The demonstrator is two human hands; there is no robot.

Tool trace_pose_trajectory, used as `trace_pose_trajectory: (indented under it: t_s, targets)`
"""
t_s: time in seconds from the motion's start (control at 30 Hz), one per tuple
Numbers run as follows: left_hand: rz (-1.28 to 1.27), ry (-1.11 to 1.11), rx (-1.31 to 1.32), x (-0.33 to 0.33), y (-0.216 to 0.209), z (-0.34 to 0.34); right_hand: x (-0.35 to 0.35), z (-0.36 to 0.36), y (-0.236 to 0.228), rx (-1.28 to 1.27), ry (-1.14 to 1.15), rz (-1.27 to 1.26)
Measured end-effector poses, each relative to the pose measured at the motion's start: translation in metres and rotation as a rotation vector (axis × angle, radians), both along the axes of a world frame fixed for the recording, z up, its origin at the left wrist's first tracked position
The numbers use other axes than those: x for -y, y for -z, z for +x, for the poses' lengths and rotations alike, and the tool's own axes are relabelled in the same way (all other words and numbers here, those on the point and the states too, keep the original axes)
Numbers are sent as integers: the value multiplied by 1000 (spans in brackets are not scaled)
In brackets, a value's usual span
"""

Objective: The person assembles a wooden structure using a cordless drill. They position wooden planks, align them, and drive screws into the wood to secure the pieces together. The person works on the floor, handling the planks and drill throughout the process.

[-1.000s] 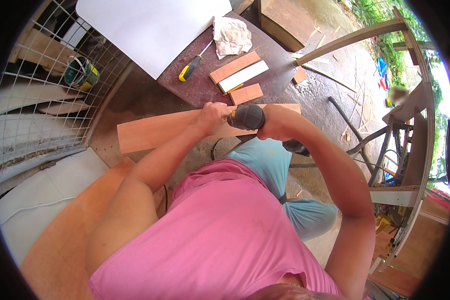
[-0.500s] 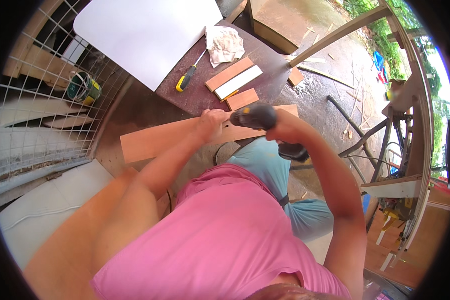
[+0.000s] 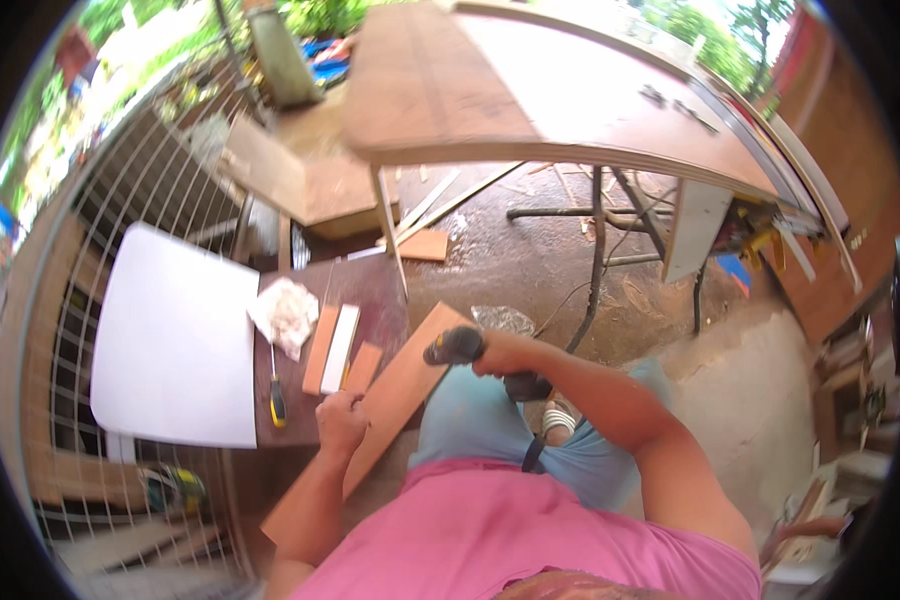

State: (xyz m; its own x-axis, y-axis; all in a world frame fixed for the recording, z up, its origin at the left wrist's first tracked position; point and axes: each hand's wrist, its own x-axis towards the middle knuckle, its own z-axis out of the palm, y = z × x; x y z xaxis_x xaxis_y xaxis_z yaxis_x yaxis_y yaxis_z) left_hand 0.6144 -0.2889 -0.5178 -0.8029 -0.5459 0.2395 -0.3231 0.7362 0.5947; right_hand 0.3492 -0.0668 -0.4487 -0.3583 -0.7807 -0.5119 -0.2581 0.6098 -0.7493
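Right hand point(image 3: 500, 354) grips a pistol-shaped drill point(image 3: 457, 346); left hand point(image 3: 342, 421), contents unclear, curls by wooden plank point(image 3: 402, 402).

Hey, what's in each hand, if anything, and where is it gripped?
The right hand holds a black pistol-shaped drill by its handle. The left hand is at the long brown wooden board; whether it grips anything is unclear.
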Motion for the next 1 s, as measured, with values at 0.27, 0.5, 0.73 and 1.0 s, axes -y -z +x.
trace_pose_trajectory:
  t_s: [0.27, 0.5, 0.73, 1.0]
  targets:
    - [-244, 293, -852, -46, -366, -135, -17, -7, 15, 93, 59, 19]
    - [-617, 894, -194, -120, -465, -373, -5, -4, -13, 27, -21, 94]
    - [-505, 938, 176, -152, -432, -418, 0, -4, -4, -58, -59, 132]
    - [-428, 880, 108, -133, -442, -378, -4, -9, 10, 34, -22, 76]
